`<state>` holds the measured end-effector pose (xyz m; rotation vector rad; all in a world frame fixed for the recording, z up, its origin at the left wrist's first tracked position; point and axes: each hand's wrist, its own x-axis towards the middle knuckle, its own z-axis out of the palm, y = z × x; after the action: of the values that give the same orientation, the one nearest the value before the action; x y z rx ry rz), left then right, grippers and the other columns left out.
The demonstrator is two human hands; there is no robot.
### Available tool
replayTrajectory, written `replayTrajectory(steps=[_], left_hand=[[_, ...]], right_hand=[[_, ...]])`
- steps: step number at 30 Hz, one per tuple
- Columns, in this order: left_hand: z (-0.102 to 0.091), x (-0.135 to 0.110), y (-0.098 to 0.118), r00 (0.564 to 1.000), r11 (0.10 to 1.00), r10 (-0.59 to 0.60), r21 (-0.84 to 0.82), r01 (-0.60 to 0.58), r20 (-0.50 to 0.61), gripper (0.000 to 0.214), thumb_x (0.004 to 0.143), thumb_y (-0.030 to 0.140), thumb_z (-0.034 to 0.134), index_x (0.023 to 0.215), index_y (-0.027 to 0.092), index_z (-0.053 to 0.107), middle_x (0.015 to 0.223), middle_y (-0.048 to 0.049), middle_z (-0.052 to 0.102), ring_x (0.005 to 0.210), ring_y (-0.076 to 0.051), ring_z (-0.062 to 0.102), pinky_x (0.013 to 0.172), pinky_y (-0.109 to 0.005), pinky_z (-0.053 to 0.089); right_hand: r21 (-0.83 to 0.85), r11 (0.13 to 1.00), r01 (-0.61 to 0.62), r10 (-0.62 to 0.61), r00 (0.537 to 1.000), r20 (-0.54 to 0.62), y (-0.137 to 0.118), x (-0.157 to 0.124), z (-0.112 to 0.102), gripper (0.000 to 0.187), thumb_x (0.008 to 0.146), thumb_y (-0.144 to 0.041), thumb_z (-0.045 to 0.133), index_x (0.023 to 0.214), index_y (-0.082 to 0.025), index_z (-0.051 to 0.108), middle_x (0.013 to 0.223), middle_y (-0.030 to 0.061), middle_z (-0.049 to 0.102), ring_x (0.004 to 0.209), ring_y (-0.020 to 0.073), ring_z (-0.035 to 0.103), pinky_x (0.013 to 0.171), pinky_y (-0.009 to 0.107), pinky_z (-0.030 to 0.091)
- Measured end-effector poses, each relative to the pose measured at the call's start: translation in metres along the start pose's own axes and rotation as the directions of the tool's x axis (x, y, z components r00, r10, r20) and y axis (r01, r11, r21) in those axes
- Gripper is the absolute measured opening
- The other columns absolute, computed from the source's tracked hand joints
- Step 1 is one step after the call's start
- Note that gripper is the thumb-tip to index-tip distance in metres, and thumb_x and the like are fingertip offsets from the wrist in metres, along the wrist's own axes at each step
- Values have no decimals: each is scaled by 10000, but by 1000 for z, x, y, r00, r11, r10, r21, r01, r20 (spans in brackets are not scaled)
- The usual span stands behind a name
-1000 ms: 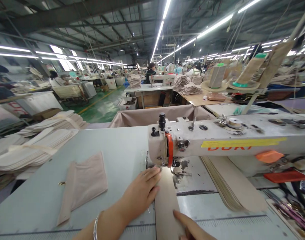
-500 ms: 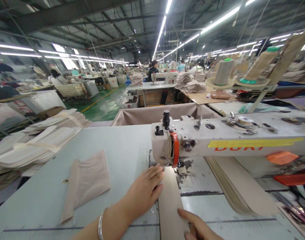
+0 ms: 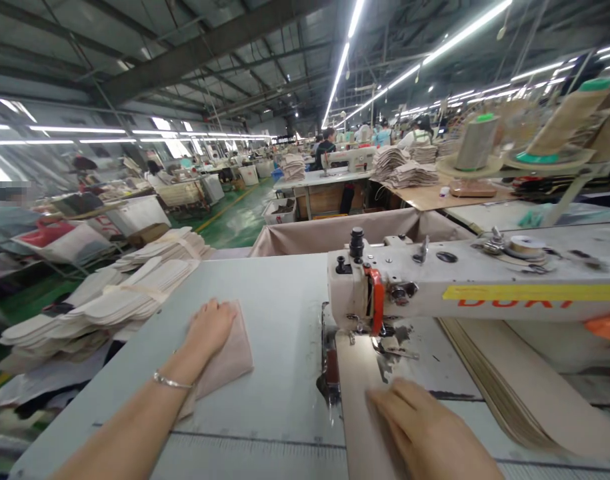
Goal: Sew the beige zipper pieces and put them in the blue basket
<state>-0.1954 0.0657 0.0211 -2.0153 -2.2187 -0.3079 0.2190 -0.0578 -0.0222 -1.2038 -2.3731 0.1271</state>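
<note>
My left hand (image 3: pixel 209 328) lies flat on a small beige fabric piece (image 3: pixel 229 363) on the grey sewing table (image 3: pixel 279 307), left of the machine; its fingers look stretched out. My right hand (image 3: pixel 425 427) rests palm down, fingers loosely together, on a long beige strip (image 3: pixel 352 373) that runs under the presser foot (image 3: pixel 385 343) of the white sewing machine (image 3: pixel 435 280).
A stack of long beige strips (image 3: pixel 515 387) lies under the machine arm at right. Bundles of cut pieces (image 3: pixel 109 300) sit at the table's left edge. A fabric bin (image 3: pixel 335 233) stands behind. Thread cones (image 3: pixel 477 143) rise at right. Other people work at far tables.
My left hand left the strip by the needle and moved left onto the small fabric piece. My right hand slid further up the strip. The camera shifted left.
</note>
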Motion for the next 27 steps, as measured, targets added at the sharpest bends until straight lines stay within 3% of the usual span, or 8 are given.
replayTrajectory(steps=[3,6,8,11,14,19,23,27], left_hand=[[7,-6,-8,1000,999,21,-50,-21,16,236,903,347,472,931,141,585,987,-130,607,1014,-320,569,910,-460,441],[7,-18,10,990,982,129,-149,-118,63,250,933,408,455,917,179,556,953,-60,607,933,-240,577,857,-345,464],[3,-29,36,969,937,230,-290,-194,96,284,981,424,390,966,199,562,983,-32,612,942,-204,577,864,-304,459],[-3,-45,92,905,764,409,-587,-268,119,347,1030,374,288,1056,218,597,1054,-31,615,1039,-192,558,965,-313,416],[-2,-57,146,832,665,531,-689,-290,163,296,1009,306,359,1095,232,632,1078,-41,622,1057,-202,561,982,-331,410],[12,-61,186,871,701,422,-699,-139,250,306,759,125,618,1053,205,644,1025,-33,671,971,-220,612,856,-315,458],[16,-57,192,864,685,427,-720,-116,267,92,825,213,587,883,195,656,830,-11,679,785,-198,627,690,-276,445],[14,-54,199,877,734,422,-655,-180,231,93,827,221,570,767,189,635,763,-10,669,733,-195,617,637,-262,419]], right_hand=[[-111,994,21,-26,999,-41,6,28,8,446,817,5,472,1180,-199,634,1093,78,623,981,228,593,886,382,519],[-137,990,38,-46,997,-59,11,36,23,502,831,-18,516,1301,-189,564,1242,91,576,1053,245,546,943,413,475],[-128,991,32,-39,998,-48,13,33,30,522,853,-32,509,1348,-195,527,1283,90,558,1098,255,520,972,431,443],[-103,995,21,-26,999,-40,14,28,31,536,860,-24,491,1364,-206,509,1306,85,548,1129,263,498,976,443,415],[-74,997,15,-19,999,-49,12,28,27,478,876,-36,486,1331,-177,524,1301,96,553,1116,271,496,954,446,406],[-63,998,3,-7,998,-64,10,31,25,496,899,-47,471,1390,-112,445,1291,131,552,1076,277,491,913,445,405],[-51,999,-7,6,1000,-11,10,33,24,544,915,-89,496,1445,-157,395,1312,111,532,1048,264,492,891,425,416],[-55,998,-25,26,1000,10,11,34,25,567,915,-92,499,1464,-168,378,1321,109,520,1060,267,484,897,429,415]])
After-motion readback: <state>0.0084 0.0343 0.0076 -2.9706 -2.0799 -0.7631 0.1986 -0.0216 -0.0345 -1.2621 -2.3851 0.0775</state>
